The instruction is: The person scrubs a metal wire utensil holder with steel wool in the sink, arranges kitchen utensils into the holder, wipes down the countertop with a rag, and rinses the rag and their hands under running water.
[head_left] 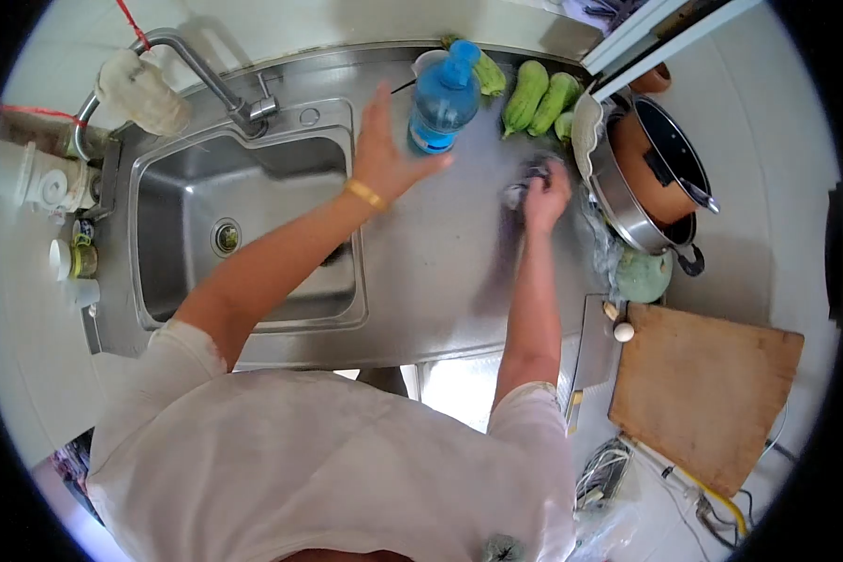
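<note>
My left hand (386, 161) is open, its fingers spread and thumb stretched out, just left of a blue pump bottle (443, 108) standing on the steel counter (431, 272). The thumb tip reaches close to the bottle's base. Farther right, my right hand (547, 199) is closed on a crumpled dark and whitish cloth (517, 193), which is smeared by motion and low over the counter. Several green squashes (526, 96) lie behind it along the back edge.
A steel sink (187, 201) with a faucet (249, 114) takes up the left. Stacked pots (642, 178) and a round pale-green melon (643, 275) line the right side. Below them lie a wooden cutting board (707, 393), a cleaver (592, 347) and cables (601, 473).
</note>
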A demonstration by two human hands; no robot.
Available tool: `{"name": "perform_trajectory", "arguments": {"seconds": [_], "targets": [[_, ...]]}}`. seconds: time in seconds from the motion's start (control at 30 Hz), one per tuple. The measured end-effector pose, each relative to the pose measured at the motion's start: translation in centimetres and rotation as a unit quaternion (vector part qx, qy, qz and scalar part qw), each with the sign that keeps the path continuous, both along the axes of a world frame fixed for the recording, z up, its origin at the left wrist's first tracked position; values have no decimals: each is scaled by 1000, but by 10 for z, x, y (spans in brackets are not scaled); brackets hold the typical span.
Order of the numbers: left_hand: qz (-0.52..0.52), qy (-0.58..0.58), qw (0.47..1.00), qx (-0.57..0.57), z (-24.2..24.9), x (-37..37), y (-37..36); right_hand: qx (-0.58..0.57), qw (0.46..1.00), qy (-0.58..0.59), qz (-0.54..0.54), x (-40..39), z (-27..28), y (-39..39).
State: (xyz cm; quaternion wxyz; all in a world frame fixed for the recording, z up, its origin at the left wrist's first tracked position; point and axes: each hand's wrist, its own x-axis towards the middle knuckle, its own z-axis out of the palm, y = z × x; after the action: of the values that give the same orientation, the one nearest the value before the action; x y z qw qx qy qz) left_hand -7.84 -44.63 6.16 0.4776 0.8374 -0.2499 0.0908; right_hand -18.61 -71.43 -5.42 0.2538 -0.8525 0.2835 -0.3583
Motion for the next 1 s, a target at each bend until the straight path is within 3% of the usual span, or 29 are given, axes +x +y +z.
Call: {"name": "perform_trajectory", "arguments": {"seconds": [0.1,0.17,0.33,0.37,0.47,0.5,0.53,0.63,0.7,0.77,0.83,0.87,0.93,1.0], "targets": [[14,-9,1000,-12,11,22,-48,-202,951,155,-173,19,-3,21],[15,3,1000,-4,11,29,-61,-94,987,130,22,29,8,56],[44,2,999,29,11,34,-60,-49,939,85,329,7,20,113],[37,11,999,10,11,36,-54,-40,949,66,305,6,24,108],[33,43,998,-12,8,29,-21,-58,995,77,14,29,4,88],[45,55,997,0,5,26,-10,-78,994,83,3,38,12,93],[56,67,996,13,4,22,3,-85,992,80,49,50,11,102],[49,81,988,-121,15,14,51,-68,979,51,186,81,1,157],[66,16,989,-131,18,15,91,-36,957,43,285,83,11,205],[83,31,985,-145,36,13,126,-25,919,53,389,75,26,225],[116,9,991,-71,58,4,162,1,877,47,478,77,13,233],[129,-1,991,-35,66,2,176,-5,905,49,422,84,7,230],[112,-8,991,-69,72,0,199,-15,950,59,305,101,1,216],[107,-6,991,-81,73,-3,215,-86,992,75,60,128,3,215]]}}
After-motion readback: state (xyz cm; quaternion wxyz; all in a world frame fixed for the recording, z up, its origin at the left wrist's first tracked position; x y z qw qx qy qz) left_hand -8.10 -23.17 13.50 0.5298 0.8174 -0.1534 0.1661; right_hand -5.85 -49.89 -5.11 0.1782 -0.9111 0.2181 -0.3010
